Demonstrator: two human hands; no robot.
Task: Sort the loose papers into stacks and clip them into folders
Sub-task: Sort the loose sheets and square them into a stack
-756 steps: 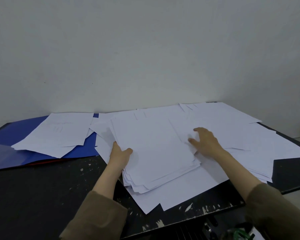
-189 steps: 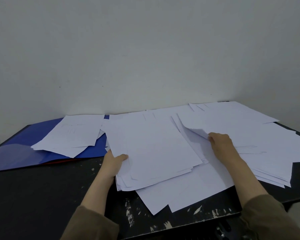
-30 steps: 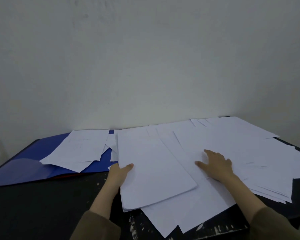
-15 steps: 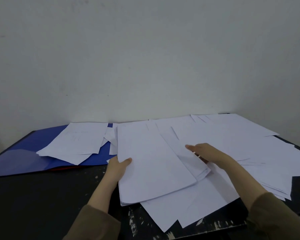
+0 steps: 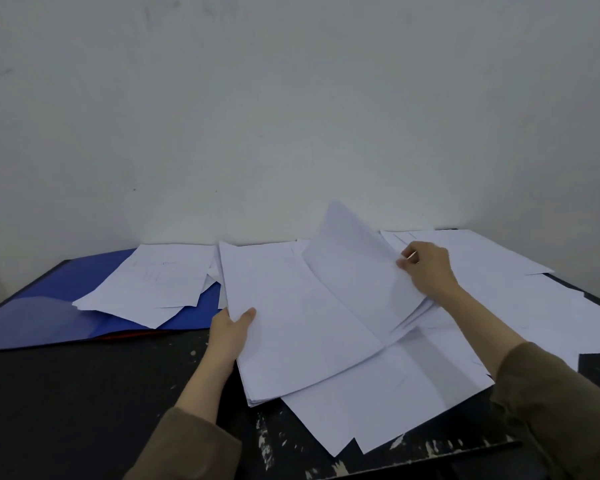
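A stack of white papers point(image 5: 291, 320) lies at the table's middle. My left hand point(image 5: 231, 332) grips its left edge, thumb on top. My right hand point(image 5: 426, 270) pinches a few white sheets point(image 5: 354, 271) by their right edge and holds them lifted and curling over the stack's right side. More loose white papers point(image 5: 520, 299) are spread across the right half of the table. An open blue folder point(image 5: 39, 317) lies at the left with several white sheets point(image 5: 153, 282) on it.
The black table point(image 5: 84, 393) has chipped paint near its front edge point(image 5: 412, 445). A plain white wall point(image 5: 291, 116) stands right behind the table. Loose sheets overhang toward the front at the lower middle point(image 5: 378, 403).
My right hand has picked up a few sheets from the right pile and lifted them up over the stack. My left hand keeps its hold on the stack's edge.
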